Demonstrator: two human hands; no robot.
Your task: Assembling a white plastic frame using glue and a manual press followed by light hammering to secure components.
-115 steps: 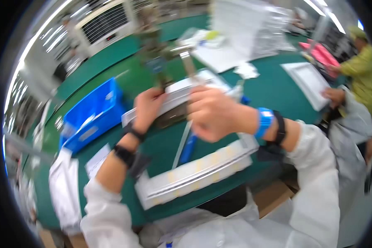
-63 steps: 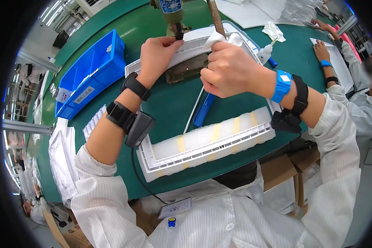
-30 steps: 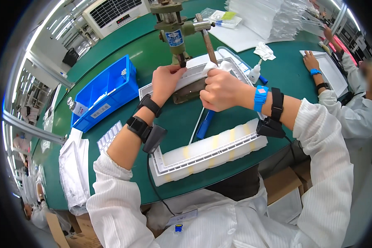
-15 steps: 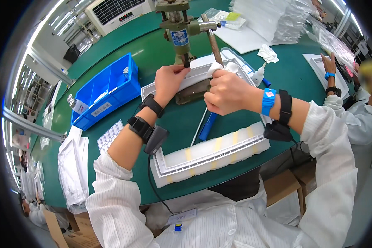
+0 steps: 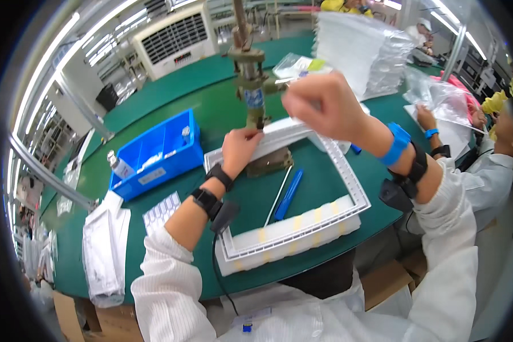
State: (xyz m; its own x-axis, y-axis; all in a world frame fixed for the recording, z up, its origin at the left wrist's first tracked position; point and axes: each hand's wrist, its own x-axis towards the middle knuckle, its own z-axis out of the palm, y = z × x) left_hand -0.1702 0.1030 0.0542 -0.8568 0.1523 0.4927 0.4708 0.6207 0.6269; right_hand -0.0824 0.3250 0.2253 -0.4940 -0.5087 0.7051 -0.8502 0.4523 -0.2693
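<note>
A white rectangular plastic frame (image 5: 356,183) lies under the green hand press (image 5: 252,85), its near side on a white foam block (image 5: 339,225). My left hand (image 5: 240,149) is closed at the frame's far left corner, fingertips together beside the foot of the press ram. What those fingertips pinch, if anything, is hidden. Raised above the frame's far right part, my right hand (image 5: 328,105) is a blurred fist at the press lever, which it almost wholly covers. Inside the frame lie a blue pen-like tool (image 5: 289,195) and a thin metal rod (image 5: 278,196).
A blue divided bin (image 5: 168,154) with a bottle stands left on the green table. White bagged sheets (image 5: 105,251) lie near the left edge. Stacked clear-wrapped trays (image 5: 353,54) stand at the back. At right a co-worker's hand (image 5: 426,118) is over white parts.
My right hand has risen from beside the press foot to well above the frame. My left hand stays by the ram foot. The whole view has tilted up, showing more of the press.
</note>
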